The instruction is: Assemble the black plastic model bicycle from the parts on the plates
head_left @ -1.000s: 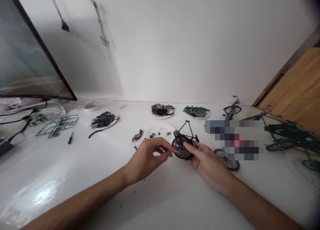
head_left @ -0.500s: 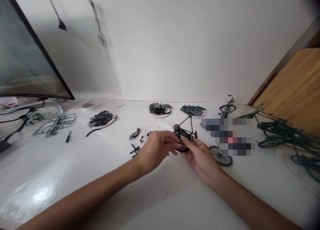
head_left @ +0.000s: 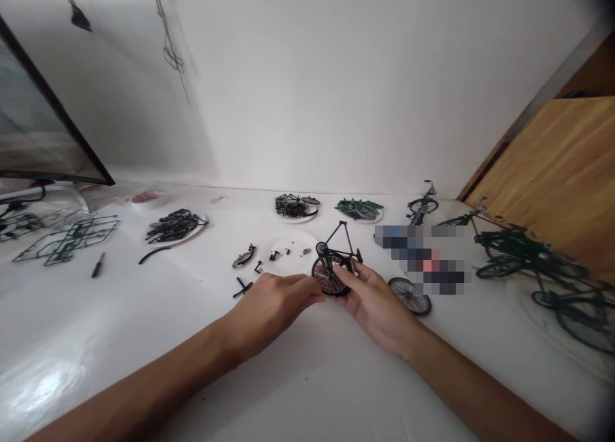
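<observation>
The right hand (head_left: 377,304) holds a small model bicycle frame (head_left: 336,262) upright just above the white table (head_left: 144,339), its fingers closed around the spoked wheel (head_left: 329,277) from the right side, thumb laid along the tyre. The left hand (head_left: 271,304) comes in from the other side with its fingertips pinched narrow at the wheel's lower left edge; it looks to be nipping something tiny there, though the view is too small to tell what.

The frame appears to be thin black plastic or light metal: nearly weightless, stiff in the triangle of tubes but easily bent or snapped at the fine spokes and the upright seat post. It is best held by the tyre rim and the thicker joint near the hub, not by the spokes or the slender tubes, and with light pressure, since the smooth rim could turn or slip between the fingers.

Just behind the hands sits a paper plate (head_left: 288,253) with a few small dark parts. A loose wheel (head_left: 410,296) lies on the table to the right, close to the right hand, and finished green bicycles (head_left: 523,253) stand well apart at the far right.
</observation>
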Tool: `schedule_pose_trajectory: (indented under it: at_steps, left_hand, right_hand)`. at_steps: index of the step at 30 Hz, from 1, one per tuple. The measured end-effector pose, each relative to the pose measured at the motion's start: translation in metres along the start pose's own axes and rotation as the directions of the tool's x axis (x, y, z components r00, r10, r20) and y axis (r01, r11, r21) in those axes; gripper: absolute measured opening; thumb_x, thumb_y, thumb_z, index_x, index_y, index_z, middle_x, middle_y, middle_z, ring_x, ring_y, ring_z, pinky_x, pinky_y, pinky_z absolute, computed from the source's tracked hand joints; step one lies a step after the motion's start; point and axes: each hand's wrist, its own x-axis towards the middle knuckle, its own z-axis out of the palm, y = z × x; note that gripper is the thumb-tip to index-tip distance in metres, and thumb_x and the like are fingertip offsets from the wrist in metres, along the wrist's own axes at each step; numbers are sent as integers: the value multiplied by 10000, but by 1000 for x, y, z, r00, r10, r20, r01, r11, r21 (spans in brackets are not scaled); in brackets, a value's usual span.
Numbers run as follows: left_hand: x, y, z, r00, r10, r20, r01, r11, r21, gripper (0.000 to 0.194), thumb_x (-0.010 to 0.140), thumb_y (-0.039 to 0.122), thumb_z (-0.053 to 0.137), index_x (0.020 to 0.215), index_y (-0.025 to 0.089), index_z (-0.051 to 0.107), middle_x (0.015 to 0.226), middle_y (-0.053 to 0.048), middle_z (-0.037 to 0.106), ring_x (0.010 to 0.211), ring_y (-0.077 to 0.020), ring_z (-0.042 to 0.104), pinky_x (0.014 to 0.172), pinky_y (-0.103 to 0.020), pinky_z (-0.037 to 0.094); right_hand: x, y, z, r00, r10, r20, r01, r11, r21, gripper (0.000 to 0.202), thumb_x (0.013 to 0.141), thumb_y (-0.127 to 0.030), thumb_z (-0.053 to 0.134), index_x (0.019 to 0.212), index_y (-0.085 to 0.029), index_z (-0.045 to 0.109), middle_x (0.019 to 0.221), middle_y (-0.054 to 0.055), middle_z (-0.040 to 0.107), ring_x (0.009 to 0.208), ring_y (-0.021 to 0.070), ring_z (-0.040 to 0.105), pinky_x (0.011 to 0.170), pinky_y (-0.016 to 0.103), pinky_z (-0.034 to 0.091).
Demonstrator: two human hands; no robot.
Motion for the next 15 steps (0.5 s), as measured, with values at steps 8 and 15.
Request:
schedule_pose_trajectory:
  at_steps: [8,15]
  left_hand:
    - [-2,13,17,955,-284,-88,224,881,-417,108,962,221,618,924,209,718,781,39,751,692,-82,691,671,-174,491]
    - [-1,11,22,918,-396,-4,339,793,-506,189,957,221,583,936,247,769,818,24,771,757,-123,705,689,-211,513]
  right_hand:
    - [2,0,-5,1000,5,27,-4,1000,-15,241,810,-314,783,982,-152,732,966,73,757,910,207,676,879,373,504]
    - [4,1,-5,1000,-7,23,7,999,-37,266,768,-322,802,960,-149,737,969,94,750,854,230,673,732,365,510]
